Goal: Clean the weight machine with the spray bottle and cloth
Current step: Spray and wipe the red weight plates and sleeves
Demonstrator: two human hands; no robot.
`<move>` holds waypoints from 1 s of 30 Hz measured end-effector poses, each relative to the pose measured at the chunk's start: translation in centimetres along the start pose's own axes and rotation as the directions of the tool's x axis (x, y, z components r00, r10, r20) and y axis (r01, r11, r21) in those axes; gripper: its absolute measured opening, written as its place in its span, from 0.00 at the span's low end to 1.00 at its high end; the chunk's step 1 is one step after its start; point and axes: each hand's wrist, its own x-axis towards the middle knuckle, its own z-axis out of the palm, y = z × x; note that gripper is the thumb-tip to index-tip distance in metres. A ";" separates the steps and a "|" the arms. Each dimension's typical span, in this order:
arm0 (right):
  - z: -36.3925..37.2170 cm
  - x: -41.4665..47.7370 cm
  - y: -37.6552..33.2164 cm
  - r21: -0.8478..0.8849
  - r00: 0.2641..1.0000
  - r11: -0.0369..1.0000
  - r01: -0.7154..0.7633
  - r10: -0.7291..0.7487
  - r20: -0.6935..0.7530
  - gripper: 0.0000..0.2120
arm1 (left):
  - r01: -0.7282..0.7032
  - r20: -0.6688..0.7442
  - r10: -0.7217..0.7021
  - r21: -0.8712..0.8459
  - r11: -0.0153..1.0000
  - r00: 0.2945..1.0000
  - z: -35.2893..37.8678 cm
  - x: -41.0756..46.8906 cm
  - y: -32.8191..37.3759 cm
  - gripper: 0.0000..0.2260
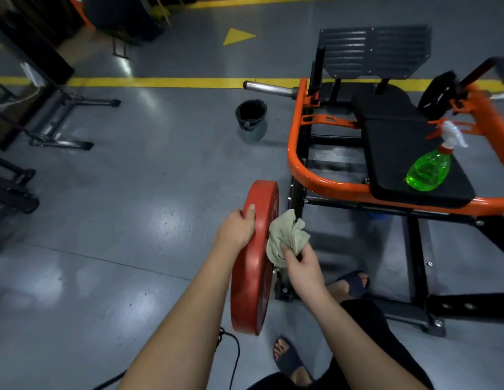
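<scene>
A red weight plate [252, 280] stands on edge at the near end of the orange and black weight machine [297, 161]. My left hand [236, 229] grips the plate's upper rim from the left, thumb over the edge. My right hand [301, 266] holds a crumpled pale green cloth [286, 235] against the plate's right face. A green spray bottle [429, 170] with a white and orange trigger head lies on the machine's black seat pad [400, 142], away from both hands.
A small bin with a black liner [251, 116] stands on the grey floor left of the machine. A bare steel bar sleeve [267, 88] juts left from the frame. Black equipment stands [62, 122] line the left side. A black cable [234, 358] lies by my sandalled feet.
</scene>
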 end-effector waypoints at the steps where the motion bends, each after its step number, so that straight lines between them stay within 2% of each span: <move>1: 0.7 0.6 0.2 -0.025 0.999 1.000 0.007 -0.008 -0.034 0.13 | 0.006 0.015 -0.006 0.005 1.000 1.000 0.1 -1.0 -0.9 0.33; 3: 2.2 0.7 1.7 -0.136 1.000 0.991 0.003 -0.006 -0.017 0.14 | 0.034 0.090 -0.031 -0.032 0.999 0.995 0.3 -2.8 -2.8 0.38; 5: 2.9 -0.8 4.5 -0.230 0.995 0.970 -0.077 0.089 0.042 0.18 | 0.092 0.196 -0.063 -0.143 0.985 0.978 0.5 -4.4 -4.3 0.43; 7: 2.2 -2.6 7.0 -0.255 0.978 0.954 -0.157 0.185 0.092 0.17 | 0.124 0.231 -0.079 -0.188 0.974 0.970 0.6 -5.2 -4.9 0.51; 9: 1.4 -3.0 7.0 -0.261 0.977 0.949 -0.175 0.201 0.077 0.15 | 0.132 0.214 -0.084 -0.221 0.966 0.973 0.8 -5.5 -5.0 0.53; 11: 1.1 -2.3 4.7 -0.108 0.992 0.986 -0.126 0.126 -0.003 0.15 | 0.119 0.166 -0.080 -0.246 0.962 0.983 1.6 -6.1 -5.2 0.48; 13: 1.4 -1.1 1.3 0.034 0.997 0.998 -0.049 0.051 -0.060 0.14 | 0.096 0.064 -0.083 -0.236 0.967 0.995 2.5 -6.6 -5.4 0.45; 15: 1.9 0.1 -1.0 0.033 0.999 0.999 0.030 -0.029 -0.043 0.13 | 0.088 -0.043 -0.103 -0.253 0.963 0.994 3.4 -7.0 -5.4 0.47; 17: 2.0 0.4 -1.3 -0.054 0.997 0.996 0.074 -0.074 0.001 0.16 | 0.116 -0.088 -0.146 -0.283 0.952 0.985 3.9 -6.9 -5.1 0.48; 19: 1.6 0.4 0.5 -0.209 0.999 0.978 -0.010 0.020 0.045 0.13 | 0.147 -0.100 -0.178 -0.260 0.954 0.979 3.8 -6.7 -4.7 0.49; 21: 1.2 -0.9 3.6 -0.434 0.979 0.897 -0.080 0.152 0.134 0.11 | 0.145 -0.125 -0.175 -0.220 0.965 0.976 3.4 -6.7 -4.4 0.49; 23: 1.0 -2.2 6.0 -0.504 0.965 0.860 -0.082 0.195 0.176 0.11 | 0.126 -0.154 -0.150 -0.154 0.980 0.977 3.0 -6.0 -3.9 0.45; 26: 1.1 -1.9 5.6 -0.408 0.990 0.911 -0.065 0.112 0.090 0.09 | 0.112 -0.152 -0.120 -0.061 0.992 0.981 2.3 -5.1 -3.3 0.42; 30: 1.3 1.4 0.6 -0.161 1.000 0.987 -0.017 0.013 -0.026 0.11 | 0.136 -0.133 -0.139 -0.033 0.990 0.981 1.6 -3.8 -1.8 0.40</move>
